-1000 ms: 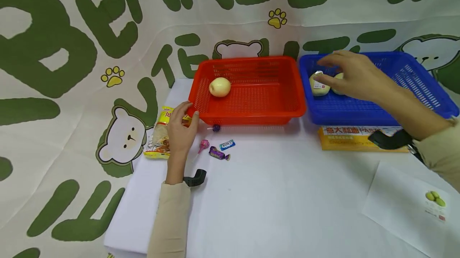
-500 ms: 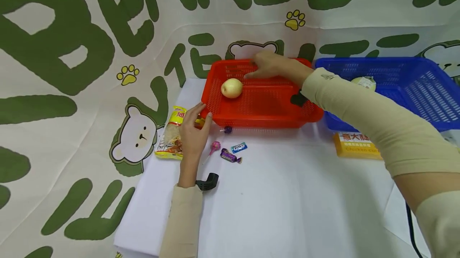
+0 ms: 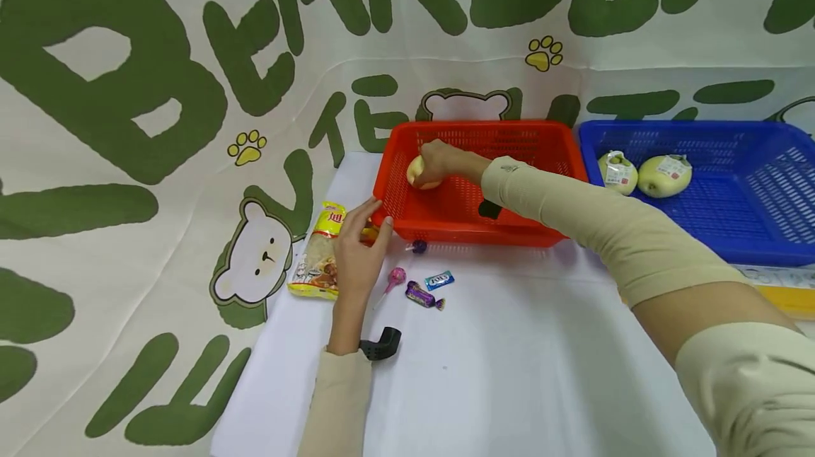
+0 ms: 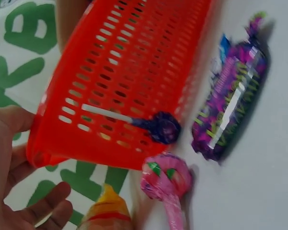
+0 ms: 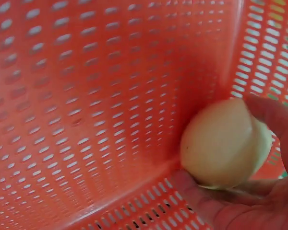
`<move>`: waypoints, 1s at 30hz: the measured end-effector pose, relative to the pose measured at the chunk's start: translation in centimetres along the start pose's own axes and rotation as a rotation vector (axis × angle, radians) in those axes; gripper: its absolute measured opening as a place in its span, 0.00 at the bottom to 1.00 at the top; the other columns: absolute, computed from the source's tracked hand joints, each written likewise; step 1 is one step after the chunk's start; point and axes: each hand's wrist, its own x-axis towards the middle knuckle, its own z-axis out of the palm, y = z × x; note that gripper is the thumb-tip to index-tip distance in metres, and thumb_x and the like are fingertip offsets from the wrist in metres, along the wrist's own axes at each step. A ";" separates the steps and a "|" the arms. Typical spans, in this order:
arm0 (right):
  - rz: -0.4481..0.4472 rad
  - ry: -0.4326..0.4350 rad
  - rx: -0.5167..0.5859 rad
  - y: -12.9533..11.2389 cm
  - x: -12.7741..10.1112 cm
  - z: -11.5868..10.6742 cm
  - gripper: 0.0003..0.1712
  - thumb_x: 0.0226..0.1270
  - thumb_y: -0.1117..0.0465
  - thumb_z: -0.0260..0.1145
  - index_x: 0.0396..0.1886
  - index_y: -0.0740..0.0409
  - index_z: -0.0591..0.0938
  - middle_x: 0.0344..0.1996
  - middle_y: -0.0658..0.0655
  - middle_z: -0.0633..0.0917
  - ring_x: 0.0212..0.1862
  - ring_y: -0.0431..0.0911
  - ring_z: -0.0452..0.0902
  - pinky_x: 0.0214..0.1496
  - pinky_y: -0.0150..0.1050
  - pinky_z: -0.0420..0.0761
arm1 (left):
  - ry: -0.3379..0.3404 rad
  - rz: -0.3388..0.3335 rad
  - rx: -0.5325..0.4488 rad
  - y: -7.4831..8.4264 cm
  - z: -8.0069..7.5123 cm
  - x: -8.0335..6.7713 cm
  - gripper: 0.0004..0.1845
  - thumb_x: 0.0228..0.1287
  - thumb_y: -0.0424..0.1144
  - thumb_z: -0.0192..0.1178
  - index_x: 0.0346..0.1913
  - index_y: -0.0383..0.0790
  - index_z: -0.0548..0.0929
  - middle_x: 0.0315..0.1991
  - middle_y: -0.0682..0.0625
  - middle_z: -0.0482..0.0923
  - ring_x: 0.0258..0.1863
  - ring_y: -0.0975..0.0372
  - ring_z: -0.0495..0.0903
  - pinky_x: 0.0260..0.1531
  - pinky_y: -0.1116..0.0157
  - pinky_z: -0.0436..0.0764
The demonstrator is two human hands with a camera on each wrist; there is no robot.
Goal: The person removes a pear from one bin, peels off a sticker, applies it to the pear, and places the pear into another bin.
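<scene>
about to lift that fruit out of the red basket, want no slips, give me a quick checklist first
1. Right hand curled round the pale fruit: ok.
2. Left hand steadying the red basket at its corner: ok.
3. Nothing else in the red basket: ok.
4. Space in the blue basket beside the two wrapped fruits: ok.
5. Grip firm enough: cannot tell.
</scene>
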 end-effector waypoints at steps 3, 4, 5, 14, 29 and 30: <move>-0.056 0.042 -0.002 0.2 -1.7 -0.9 0.32 0.56 0.49 0.77 0.52 0.65 0.79 0.43 0.58 0.80 0.44 0.49 0.76 0.46 0.40 0.79 | -0.012 -0.022 -0.013 0.6 0.2 0.0 0.21 0.70 0.47 0.64 0.62 0.45 0.82 0.64 0.57 0.76 0.64 0.65 0.73 0.58 0.62 0.78; -0.077 0.052 -0.003 0.2 -2.4 -1.4 0.32 0.55 0.50 0.78 0.53 0.64 0.80 0.44 0.59 0.81 0.44 0.50 0.76 0.46 0.40 0.79 | -0.014 -0.027 -0.013 0.7 0.2 0.1 0.21 0.70 0.47 0.64 0.63 0.45 0.82 0.64 0.57 0.75 0.64 0.66 0.72 0.57 0.62 0.78; -0.103 0.063 -0.006 0.1 -3.3 -2.0 0.33 0.54 0.50 0.78 0.55 0.64 0.80 0.45 0.59 0.82 0.45 0.50 0.76 0.47 0.41 0.80 | -0.013 -0.028 -0.012 0.8 0.2 0.2 0.21 0.70 0.47 0.64 0.63 0.46 0.82 0.65 0.58 0.75 0.64 0.66 0.72 0.56 0.62 0.79; -0.336 0.399 0.152 1.8 -15.5 -3.2 0.39 0.55 0.54 0.77 0.67 0.57 0.75 0.60 0.56 0.79 0.58 0.51 0.74 0.53 0.47 0.82 | -0.021 -0.056 0.011 0.2 0.2 0.2 0.23 0.70 0.51 0.63 0.63 0.47 0.82 0.65 0.59 0.75 0.61 0.65 0.74 0.53 0.59 0.81; -0.336 0.470 0.167 6.7 -32.5 10.6 0.45 0.47 0.56 0.84 0.67 0.56 0.76 0.67 0.59 0.75 0.66 0.57 0.71 0.59 0.57 0.78 | -0.019 -0.063 0.001 0.5 0.5 0.0 0.23 0.70 0.51 0.62 0.64 0.47 0.81 0.65 0.62 0.74 0.59 0.67 0.75 0.52 0.58 0.82; -0.328 0.455 0.163 7.0 -32.6 11.4 0.45 0.48 0.56 0.83 0.67 0.56 0.76 0.66 0.60 0.75 0.66 0.57 0.70 0.60 0.57 0.77 | -0.018 -0.065 -0.001 0.5 0.5 0.0 0.23 0.71 0.52 0.62 0.64 0.48 0.81 0.65 0.62 0.74 0.59 0.67 0.75 0.52 0.58 0.82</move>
